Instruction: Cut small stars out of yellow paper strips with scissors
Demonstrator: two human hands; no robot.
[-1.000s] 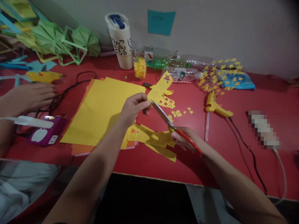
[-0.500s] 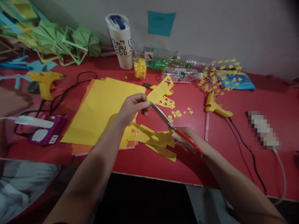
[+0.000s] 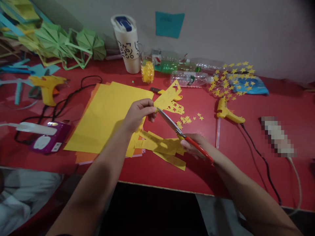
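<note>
Yellow paper (image 3: 165, 98) is pinched in the left hand (image 3: 139, 113); the right hand (image 3: 199, 140) grips scissors (image 3: 181, 132), tips near the paper's pinched end. Stars (image 3: 187, 120) lie nearby.

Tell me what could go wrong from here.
The scissors have their tips close to the left hand, so a slip might nick it. A stray snip could spoil the yellow strip that hand pinches. The right hand might scatter the loose stars lying nearby.
</note>
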